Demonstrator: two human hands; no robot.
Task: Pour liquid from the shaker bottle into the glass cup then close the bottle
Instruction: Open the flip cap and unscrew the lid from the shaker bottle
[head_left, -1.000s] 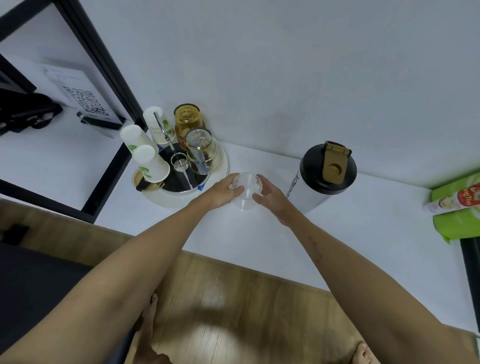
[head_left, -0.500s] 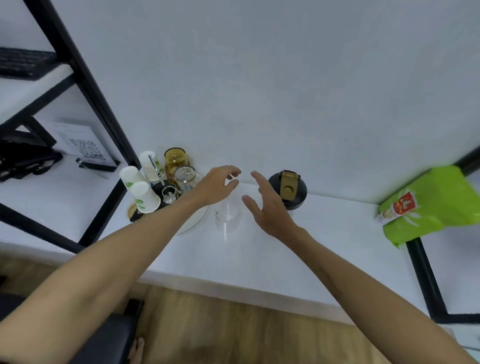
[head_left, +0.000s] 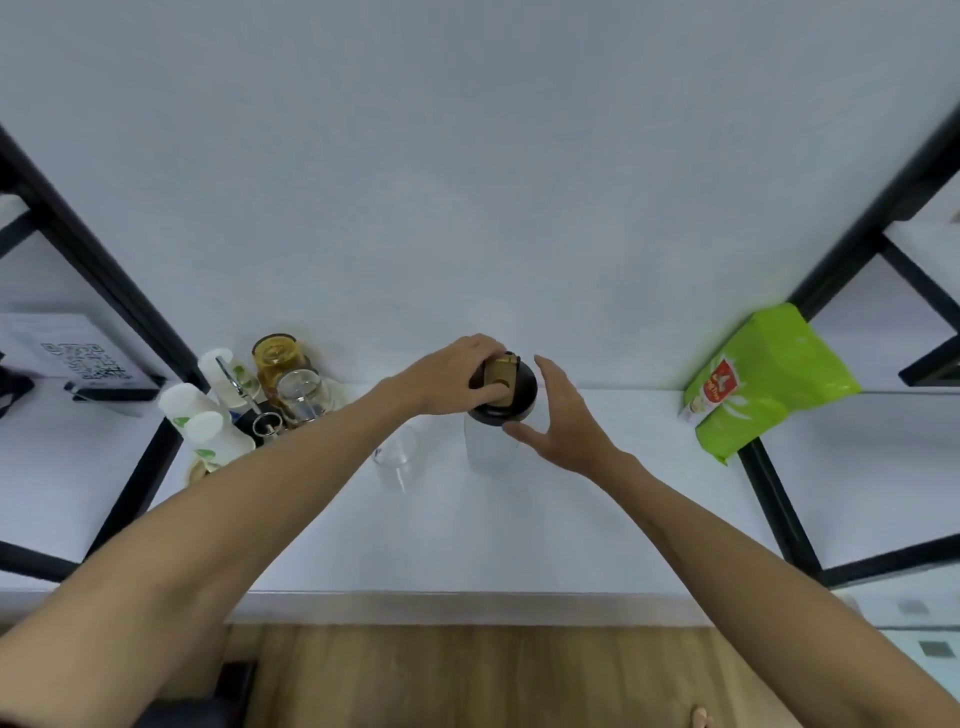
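Since leaving the glass cup, left fingers clamp shaker bottle, right fingers apart.

Black lid with tan flip cap, bright green bag

There is one shaker bottle with one black lid. There is one clear glass cup on the one white counter. There is one round tray. On it there are three white paper cups, one yellow-brown glass, one clear glass and one thin metal stick. There is one green bag. There is one card with a square code on it. There are two bare arms, one left and one right.
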